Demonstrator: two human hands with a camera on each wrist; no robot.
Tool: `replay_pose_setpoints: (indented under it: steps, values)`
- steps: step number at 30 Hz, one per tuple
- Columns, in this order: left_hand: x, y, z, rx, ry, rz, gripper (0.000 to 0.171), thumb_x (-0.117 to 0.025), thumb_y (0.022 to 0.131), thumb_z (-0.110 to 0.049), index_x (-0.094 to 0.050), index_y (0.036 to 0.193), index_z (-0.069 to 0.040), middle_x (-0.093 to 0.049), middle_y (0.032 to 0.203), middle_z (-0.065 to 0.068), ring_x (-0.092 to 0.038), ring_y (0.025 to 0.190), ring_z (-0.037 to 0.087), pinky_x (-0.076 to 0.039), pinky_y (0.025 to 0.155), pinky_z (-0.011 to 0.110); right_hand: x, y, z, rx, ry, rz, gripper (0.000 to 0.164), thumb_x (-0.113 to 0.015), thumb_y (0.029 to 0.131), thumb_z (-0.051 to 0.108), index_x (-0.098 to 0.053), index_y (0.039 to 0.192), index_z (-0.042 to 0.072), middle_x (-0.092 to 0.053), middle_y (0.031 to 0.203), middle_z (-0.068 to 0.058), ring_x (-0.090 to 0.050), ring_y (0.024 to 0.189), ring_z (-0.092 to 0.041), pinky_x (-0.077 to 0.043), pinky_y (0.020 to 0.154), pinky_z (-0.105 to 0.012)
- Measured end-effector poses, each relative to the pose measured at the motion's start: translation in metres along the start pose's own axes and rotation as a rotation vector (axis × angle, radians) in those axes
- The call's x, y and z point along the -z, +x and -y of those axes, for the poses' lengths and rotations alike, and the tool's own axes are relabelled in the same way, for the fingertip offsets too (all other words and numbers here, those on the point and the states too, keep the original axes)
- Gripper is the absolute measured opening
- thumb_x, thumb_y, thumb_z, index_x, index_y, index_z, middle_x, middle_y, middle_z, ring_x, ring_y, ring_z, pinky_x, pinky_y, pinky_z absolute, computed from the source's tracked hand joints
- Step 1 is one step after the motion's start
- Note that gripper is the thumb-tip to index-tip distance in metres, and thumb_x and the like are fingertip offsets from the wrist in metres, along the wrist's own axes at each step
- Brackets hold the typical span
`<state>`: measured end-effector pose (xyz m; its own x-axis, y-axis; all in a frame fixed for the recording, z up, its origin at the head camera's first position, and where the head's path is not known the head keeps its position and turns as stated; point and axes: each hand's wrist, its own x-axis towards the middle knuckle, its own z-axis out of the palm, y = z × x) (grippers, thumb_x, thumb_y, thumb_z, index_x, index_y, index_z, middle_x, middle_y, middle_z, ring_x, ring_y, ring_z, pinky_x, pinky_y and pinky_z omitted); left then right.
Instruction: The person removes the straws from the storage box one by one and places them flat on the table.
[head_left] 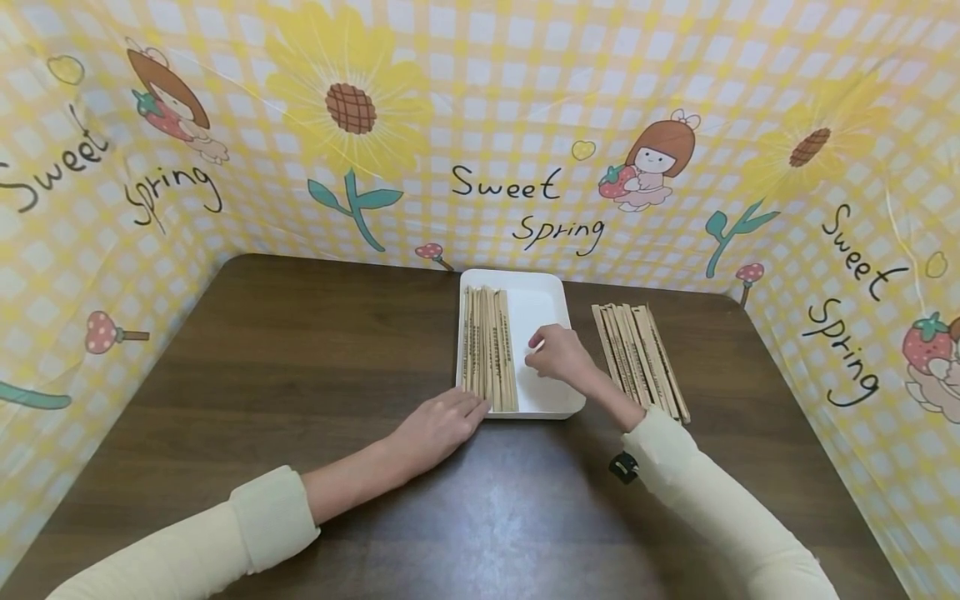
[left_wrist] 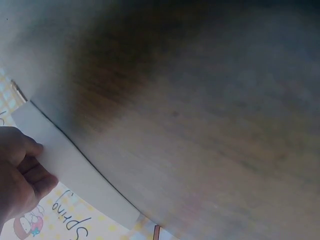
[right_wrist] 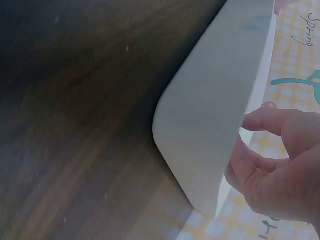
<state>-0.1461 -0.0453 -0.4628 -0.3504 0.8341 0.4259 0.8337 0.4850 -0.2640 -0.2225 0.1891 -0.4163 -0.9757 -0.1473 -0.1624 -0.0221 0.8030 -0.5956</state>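
Note:
A white tray (head_left: 538,308) stands on the table with a row of flat wooden sticks (head_left: 487,350) in paper-like wrappers, printed with dark text, along its left half. My left hand (head_left: 442,421) holds the tray's near left corner at the rim. In the left wrist view that hand (left_wrist: 22,172) has fingertips against the tray's wall (left_wrist: 75,165). Over the tray's bare right half hovers my right hand (head_left: 561,357), its fingers loosely bent and nothing visible between them. The right wrist view shows a gap between thumb and fingers of this hand (right_wrist: 285,155), partly behind the tray's rim.
More wrapped sticks (head_left: 641,358) lie side by side on the table right of the tray, beyond my right wrist. The brown wooden table (head_left: 300,350) is enclosed by a yellow checked cloth (head_left: 480,108) with flowers and lettering. A small black object (head_left: 623,467) sits by the right sleeve.

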Motion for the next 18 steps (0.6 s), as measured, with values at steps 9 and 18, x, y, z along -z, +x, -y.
replay_pose_setpoints:
  steps: [9, 18]
  values:
    - [-0.001, 0.001, 0.0, 0.0, -0.011, -0.023, 0.028, -0.068, 0.084, 0.004, -0.071, 0.111, 0.004, -0.071, 0.101, 0.013, -0.067, 0.098, 0.024, -0.055, 0.093, 0.036, -0.011, 0.007, 0.003, -0.05, 0.028, 0.042, 0.029, -0.065, 0.086, 0.005, -0.065, 0.113, -0.004, -0.073, 0.082, -0.008, -0.069, 0.061, -0.015, -0.054, 0.057, -0.027]
    - [0.002, 0.0, 0.0, 0.01, -0.003, 0.028, 0.031, -0.069, 0.085, 0.003, -0.07, 0.116, 0.003, -0.071, 0.106, 0.013, -0.067, 0.101, 0.024, -0.054, 0.094, 0.037, -0.019, 0.013, 0.009, -0.063, 0.044, 0.061, 0.032, -0.071, 0.087, 0.009, -0.065, 0.114, -0.007, -0.07, 0.07, -0.007, -0.069, 0.06, -0.016, -0.053, 0.056, -0.024]
